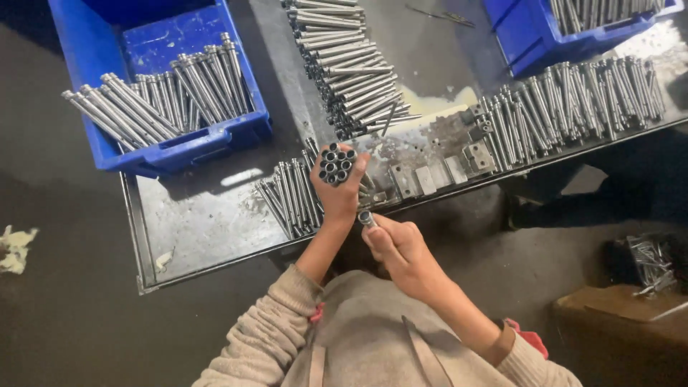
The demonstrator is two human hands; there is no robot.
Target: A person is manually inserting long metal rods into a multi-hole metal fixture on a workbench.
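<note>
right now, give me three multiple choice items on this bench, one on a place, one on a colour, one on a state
1. Where is the bundle of metal tubes?
A. in the left hand
B. on the floor
C. in a bin

2. What colour is the bin at upper left?
A. red
B. blue
C. green

3. What is the right hand doing?
A. lying flat and open
B. pinching one tube
C. gripping a bin

A, its fingers wrap the bundle. B, its walls are blue. B, a tube end shows at its fingertips.

Left hand (337,188) raised, grip clenched; right hand (398,247) pinching, close below.
</note>
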